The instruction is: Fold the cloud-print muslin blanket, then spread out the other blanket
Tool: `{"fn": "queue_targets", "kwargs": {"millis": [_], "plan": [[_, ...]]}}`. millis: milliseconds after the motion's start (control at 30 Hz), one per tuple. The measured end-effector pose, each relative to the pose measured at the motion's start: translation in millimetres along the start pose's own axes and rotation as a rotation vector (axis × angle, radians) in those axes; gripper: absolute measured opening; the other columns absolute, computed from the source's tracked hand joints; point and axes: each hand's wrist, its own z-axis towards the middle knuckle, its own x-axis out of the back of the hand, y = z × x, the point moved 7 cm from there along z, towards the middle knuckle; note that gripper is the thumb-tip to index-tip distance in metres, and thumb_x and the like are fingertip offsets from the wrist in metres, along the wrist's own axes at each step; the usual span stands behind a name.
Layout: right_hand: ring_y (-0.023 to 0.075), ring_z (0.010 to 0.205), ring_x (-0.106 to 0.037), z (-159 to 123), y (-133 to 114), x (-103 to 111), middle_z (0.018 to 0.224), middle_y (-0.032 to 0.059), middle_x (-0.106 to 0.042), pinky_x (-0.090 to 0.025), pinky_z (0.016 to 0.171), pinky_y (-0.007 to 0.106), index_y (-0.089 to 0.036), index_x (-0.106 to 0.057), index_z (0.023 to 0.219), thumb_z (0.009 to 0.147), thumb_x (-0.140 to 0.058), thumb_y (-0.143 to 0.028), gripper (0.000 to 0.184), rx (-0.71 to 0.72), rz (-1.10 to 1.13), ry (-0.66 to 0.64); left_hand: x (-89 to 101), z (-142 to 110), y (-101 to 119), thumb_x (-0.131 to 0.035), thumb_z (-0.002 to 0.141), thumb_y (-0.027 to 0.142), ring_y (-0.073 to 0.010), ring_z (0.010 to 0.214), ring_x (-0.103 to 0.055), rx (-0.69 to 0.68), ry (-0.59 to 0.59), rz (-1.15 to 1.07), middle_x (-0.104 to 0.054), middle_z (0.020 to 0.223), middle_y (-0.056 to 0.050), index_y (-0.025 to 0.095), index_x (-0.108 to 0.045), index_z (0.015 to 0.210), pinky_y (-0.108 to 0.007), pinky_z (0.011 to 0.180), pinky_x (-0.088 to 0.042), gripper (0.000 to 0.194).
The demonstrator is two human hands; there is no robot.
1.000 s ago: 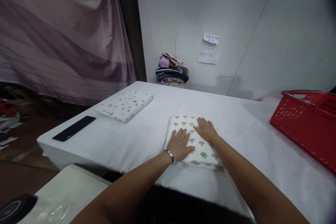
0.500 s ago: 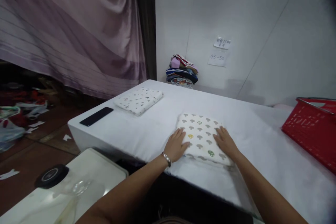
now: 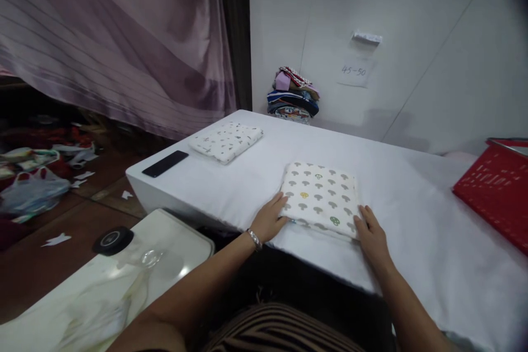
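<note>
A folded white cloth with grey, yellow and green mushroom prints lies near the front edge of the white-covered table. My left hand, with a silver bracelet at the wrist, rests against its left front corner, fingers stretched out along the edge. On the other side, my right hand touches the right front corner, thumb at the cloth and fingers extended beside it. Neither hand is wrapped round the cloth. Farther back on the left lies a second folded white cloth with small dark prints.
A black phone-like slab lies at the table's left edge. A red basket stands at the right. Folded clothes are stacked by the wall. At lower left, a white surface bears a round black object.
Both hands have slid off the top of the mushroom-print cloth to its sides, the right one outward past the right edge. The view has shifted slightly.
</note>
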Motion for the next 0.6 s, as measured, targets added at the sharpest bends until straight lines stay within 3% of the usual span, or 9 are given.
{"fn": "queue_targets", "kwargs": {"millis": [233, 433, 600], "plan": [[0.0197, 0.130, -0.030, 1.3, -1.3, -1.6, 0.142, 0.0079, -0.033, -0.023, 0.109, 0.035, -0.014, -0.045, 0.129, 0.083, -0.038, -0.048, 0.058, 0.076, -0.078, -0.016, 0.1, 0.3, 1.0, -0.044, 0.080, 0.020, -0.0174, 0.125, -0.039, -0.022, 0.062, 0.098, -0.036, 0.141, 0.000, 0.022, -0.042, 0.131, -0.031, 0.105, -0.032, 0.050], [0.0180, 0.130, -0.029, 3.9, 3.9, -5.4, 0.142, 0.0055, -0.034, -0.024, 0.109, 0.038, -0.018, -0.044, 0.130, 0.084, -0.034, -0.046, 0.055, 0.087, -0.135, -0.033, 0.8, -0.7, 2.9, -0.044, 0.078, 0.017, -0.0182, 0.124, -0.041, -0.007, 0.064, 0.148, -0.040, 0.139, -0.001, 0.023, -0.044, 0.128, -0.031, 0.104, -0.033, 0.050], [0.0188, 0.130, -0.031, 5.7, 3.9, -8.4, 0.141, 0.0055, -0.036, -0.026, 0.108, 0.038, -0.018, -0.045, 0.130, 0.084, -0.034, -0.048, 0.056, 0.082, -0.112, -0.028, 4.3, 2.4, 11.1, -0.048, 0.073, 0.015, -0.0209, 0.131, -0.029, -0.123, 0.141, 0.192, -0.037, 0.140, -0.002, 0.022, -0.042, 0.130, -0.036, 0.109, -0.025, 0.058]]}}
